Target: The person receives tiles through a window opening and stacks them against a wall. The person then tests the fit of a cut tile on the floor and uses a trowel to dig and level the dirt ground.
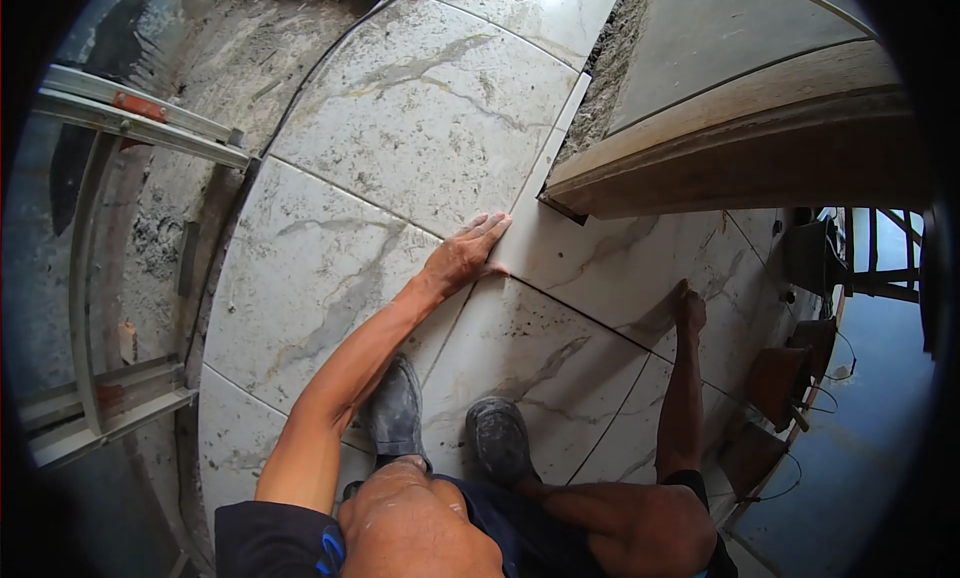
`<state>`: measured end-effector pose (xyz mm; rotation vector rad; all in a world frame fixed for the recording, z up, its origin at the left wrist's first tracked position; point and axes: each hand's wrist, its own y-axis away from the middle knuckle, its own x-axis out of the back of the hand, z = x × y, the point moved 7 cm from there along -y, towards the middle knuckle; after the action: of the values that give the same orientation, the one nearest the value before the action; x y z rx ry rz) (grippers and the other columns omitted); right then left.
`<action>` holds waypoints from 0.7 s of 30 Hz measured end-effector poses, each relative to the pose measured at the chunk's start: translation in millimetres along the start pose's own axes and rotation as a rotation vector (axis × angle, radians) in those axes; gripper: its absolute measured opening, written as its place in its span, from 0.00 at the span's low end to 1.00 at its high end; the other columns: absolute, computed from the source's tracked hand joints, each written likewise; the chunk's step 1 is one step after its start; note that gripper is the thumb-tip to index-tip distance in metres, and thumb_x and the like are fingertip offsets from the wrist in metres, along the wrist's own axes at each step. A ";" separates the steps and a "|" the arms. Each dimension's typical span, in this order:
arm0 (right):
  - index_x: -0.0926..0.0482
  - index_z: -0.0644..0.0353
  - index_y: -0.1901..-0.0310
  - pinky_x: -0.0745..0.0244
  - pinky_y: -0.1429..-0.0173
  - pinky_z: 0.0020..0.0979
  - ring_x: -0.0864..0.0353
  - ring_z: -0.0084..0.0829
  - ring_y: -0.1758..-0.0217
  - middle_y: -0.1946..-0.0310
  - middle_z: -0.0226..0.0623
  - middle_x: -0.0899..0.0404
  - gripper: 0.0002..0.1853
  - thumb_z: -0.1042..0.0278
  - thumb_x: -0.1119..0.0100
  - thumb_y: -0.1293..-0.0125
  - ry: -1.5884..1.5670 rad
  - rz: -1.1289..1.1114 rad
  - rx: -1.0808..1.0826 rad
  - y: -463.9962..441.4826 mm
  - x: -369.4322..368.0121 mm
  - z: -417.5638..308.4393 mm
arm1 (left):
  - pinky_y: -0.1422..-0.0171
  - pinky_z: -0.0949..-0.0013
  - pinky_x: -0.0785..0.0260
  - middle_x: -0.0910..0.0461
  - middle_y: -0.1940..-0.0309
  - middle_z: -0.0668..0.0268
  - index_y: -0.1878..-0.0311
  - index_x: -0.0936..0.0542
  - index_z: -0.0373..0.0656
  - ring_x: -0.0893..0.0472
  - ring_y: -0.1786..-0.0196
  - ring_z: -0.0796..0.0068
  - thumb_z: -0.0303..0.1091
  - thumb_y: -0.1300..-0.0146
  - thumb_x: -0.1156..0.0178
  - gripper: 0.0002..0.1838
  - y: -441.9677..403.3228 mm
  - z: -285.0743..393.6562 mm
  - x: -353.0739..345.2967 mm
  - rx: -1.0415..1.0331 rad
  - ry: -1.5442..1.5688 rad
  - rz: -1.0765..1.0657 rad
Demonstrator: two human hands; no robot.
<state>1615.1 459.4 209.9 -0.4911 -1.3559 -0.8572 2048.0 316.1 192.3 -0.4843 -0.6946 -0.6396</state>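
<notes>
My left hand [468, 255] lies flat on the marbled white floor tiles [340, 268], where the corners of several tiles meet. Its fingers are stretched out and point up and to the right, with the thumb apart. Farther right, my right hand [690, 310] is low over another marbled tile [620, 268], its fingers curled in. Whether anything is inside that hand is hidden. Dark joints run between the tiles, and grey dust and specks mark their surface. A narrow white tile strip [563, 128] runs along the edge near the wooden frame.
Wooden door frame [740, 148] juts in from the right. A metal ladder [90, 248] lies at the left beside rough ground, along a black cable [300, 93]. Several buckets [775, 373] stand at the right. My grey boots [497, 438] rest on the tiles.
</notes>
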 end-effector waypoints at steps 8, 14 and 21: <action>0.22 0.66 0.63 0.33 0.50 0.45 0.25 0.51 0.56 0.64 0.55 0.24 0.34 0.41 0.71 0.39 -0.040 -0.019 -0.016 4.6 5.1 -2.6 | 0.37 0.62 0.41 0.38 0.41 0.56 0.39 0.43 0.42 0.38 0.39 0.54 0.53 0.53 0.42 0.41 -0.3 -1.1 0.1 -0.012 0.014 -0.002; 0.21 0.65 0.66 0.32 0.52 0.45 0.25 0.50 0.58 0.66 0.53 0.23 0.33 0.43 0.71 0.37 0.011 0.003 -0.013 1.5 3.4 -2.6 | 0.36 0.63 0.42 0.36 0.43 0.55 0.39 0.43 0.40 0.36 0.40 0.56 0.52 0.53 0.42 0.41 -1.3 -0.6 1.3 -0.027 0.012 0.015; 0.21 0.64 0.68 0.30 0.55 0.45 0.24 0.49 0.60 0.68 0.52 0.23 0.32 0.44 0.71 0.36 0.026 0.063 0.012 0.4 0.7 -1.2 | 0.35 0.65 0.43 0.35 0.43 0.57 0.40 0.42 0.38 0.34 0.41 0.62 0.51 0.53 0.42 0.41 -3.8 3.0 5.9 -0.077 0.002 0.042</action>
<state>1616.2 458.6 210.4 -0.5086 -1.3143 -0.8013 2047.6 313.0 199.3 -0.5682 -0.6576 -0.6289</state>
